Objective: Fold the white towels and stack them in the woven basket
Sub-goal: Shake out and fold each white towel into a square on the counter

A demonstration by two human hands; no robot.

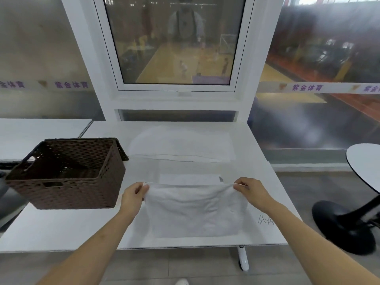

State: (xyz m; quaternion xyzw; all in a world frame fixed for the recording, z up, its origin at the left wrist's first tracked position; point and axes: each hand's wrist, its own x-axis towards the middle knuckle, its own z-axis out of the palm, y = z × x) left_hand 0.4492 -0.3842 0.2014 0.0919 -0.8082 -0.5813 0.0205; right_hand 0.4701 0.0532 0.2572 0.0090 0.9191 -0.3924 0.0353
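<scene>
Now, step: folding 1 white towel (194,210) on desk (61,227).
Hands: your left hand (134,194) and right hand (249,191) each pinch a far corner.
Basket: woven basket (67,173) left, looks empty.
Next: bring corners toward you, align edges.

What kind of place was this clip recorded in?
Probably a viewing room overlooking an indoor sports hall: the window shows a wooden court with players below, and a banner strip crosses the glass. Towels are being folded on a white table.
</scene>
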